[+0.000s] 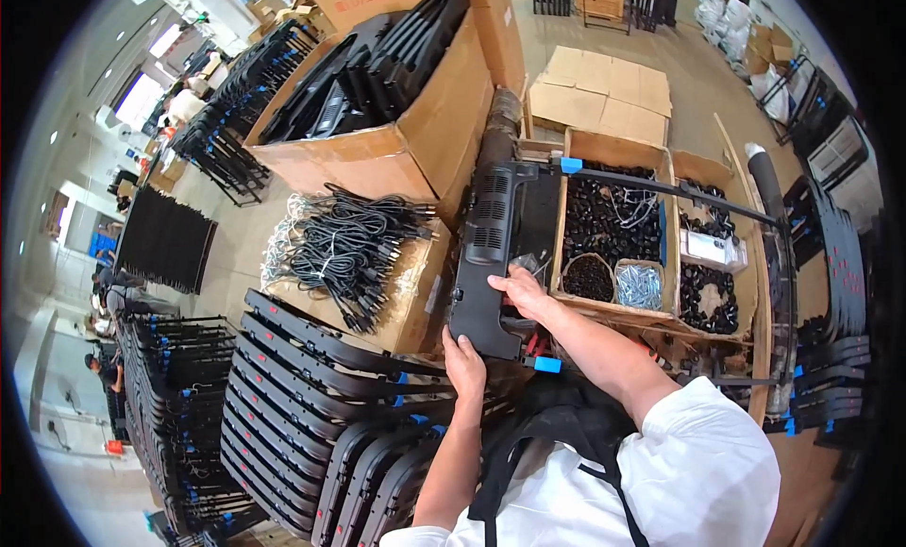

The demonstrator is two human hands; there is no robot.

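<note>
A long black plastic motor cover [483,306] with vent slots at its far end lies in front of me. It sits at the left end of a black frame [703,191], whose long bars run off to the right. One blue clip [571,166] is on the far bar and another blue clip [547,364] is by the cover's near end. My left hand [462,363] grips the near left corner of the cover, thumb on top. My right hand [517,292] holds its right edge, with some fingers hidden beneath.
Behind the frame, a wooden parts box [618,149] holds black small parts and silver screws [639,286]. Bundled black cables [344,254] lie on a carton to the left. A large carton [377,165] of black parts stands beyond. Stacked black frames [283,405] crowd my left side.
</note>
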